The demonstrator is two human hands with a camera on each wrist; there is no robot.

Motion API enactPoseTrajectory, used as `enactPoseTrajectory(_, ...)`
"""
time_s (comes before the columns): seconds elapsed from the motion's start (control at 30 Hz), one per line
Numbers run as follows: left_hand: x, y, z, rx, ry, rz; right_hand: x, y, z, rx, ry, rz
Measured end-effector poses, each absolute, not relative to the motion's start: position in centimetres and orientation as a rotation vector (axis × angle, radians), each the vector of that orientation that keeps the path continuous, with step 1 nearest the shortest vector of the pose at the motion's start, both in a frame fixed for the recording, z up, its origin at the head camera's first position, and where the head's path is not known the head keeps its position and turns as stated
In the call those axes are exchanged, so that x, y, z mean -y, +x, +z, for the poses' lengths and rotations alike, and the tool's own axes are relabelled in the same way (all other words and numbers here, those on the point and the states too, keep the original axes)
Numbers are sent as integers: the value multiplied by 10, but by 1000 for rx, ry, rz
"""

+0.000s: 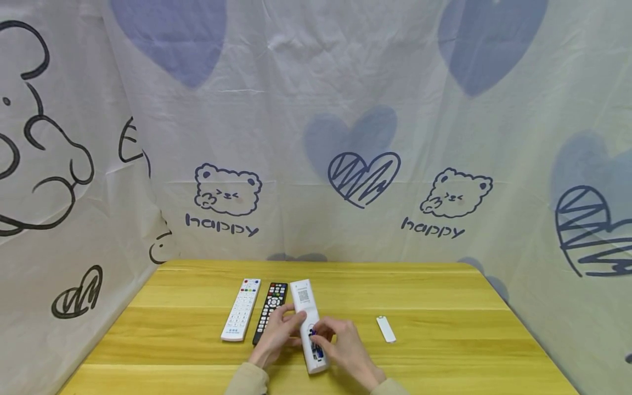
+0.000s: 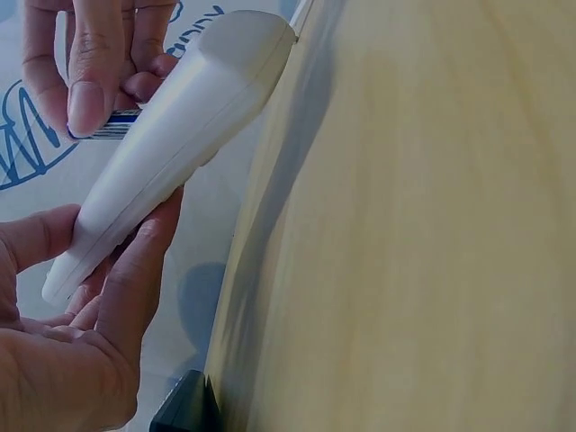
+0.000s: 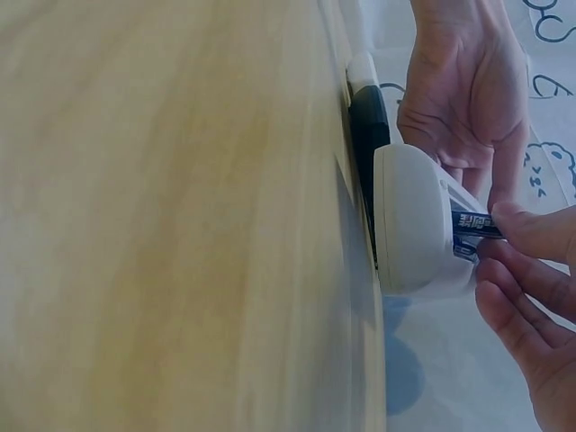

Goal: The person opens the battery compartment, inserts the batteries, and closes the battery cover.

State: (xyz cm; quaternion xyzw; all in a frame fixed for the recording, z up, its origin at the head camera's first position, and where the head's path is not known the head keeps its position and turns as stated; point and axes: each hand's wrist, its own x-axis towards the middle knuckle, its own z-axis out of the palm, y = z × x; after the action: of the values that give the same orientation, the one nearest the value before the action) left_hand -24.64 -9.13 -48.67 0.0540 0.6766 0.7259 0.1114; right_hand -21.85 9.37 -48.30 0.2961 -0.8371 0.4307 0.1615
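Note:
A white remote control lies back side up, its battery compartment open toward the near end. My left hand grips it by the sides, thumb on one edge and fingers on the other, as the left wrist view shows. My right hand pinches a dark blue battery between thumb and fingers. One end of that battery is at the compartment and the rest sticks up at a slant. Another blue battery shows in the compartment below it. A small white battery cover lies apart, to the right of my right hand.
Left of my left hand lie a black remote control and a white remote control, both buttons up. The wooden table ends at a printed cloth hanging behind it and along the sides.

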Motion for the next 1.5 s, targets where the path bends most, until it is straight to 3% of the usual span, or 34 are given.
enactPoseTrajectory(0.73,90,-246,-488,-1977,175,2143,-95,-218,-481,2496,874,1163)
enactPoseTrajectory(1.5,90,-245,-485,-1931,276,2128,-95,-222,-477,2596,650,1374)
